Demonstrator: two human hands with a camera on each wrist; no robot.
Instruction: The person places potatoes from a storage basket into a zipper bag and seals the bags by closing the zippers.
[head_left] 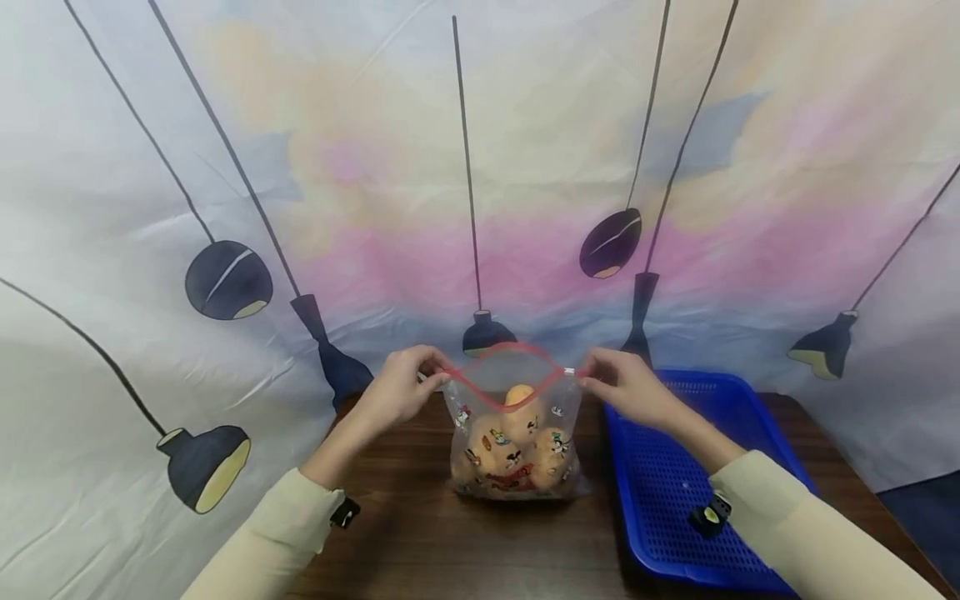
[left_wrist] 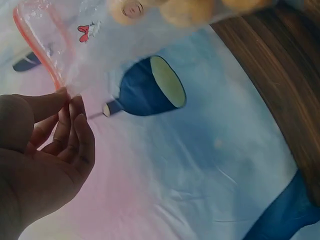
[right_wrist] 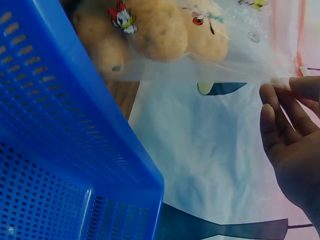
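A clear zip bag printed with cartoon figures stands on the brown table, its red-edged mouth spread apart. Several potatoes lie inside it; in the right wrist view their tan, spotted skin shows through the plastic. At the bag's left top corner, my left hand pinches the red rim between thumb and fingers. My right hand pinches the opposite top corner, beside a small white slider. Both wrist views show the fingertips meeting on the plastic edge.
Right of the bag, a blue perforated basket sits on the table, below my right forearm. Behind the table hangs a cloth backdrop painted with dark hanging lamps.
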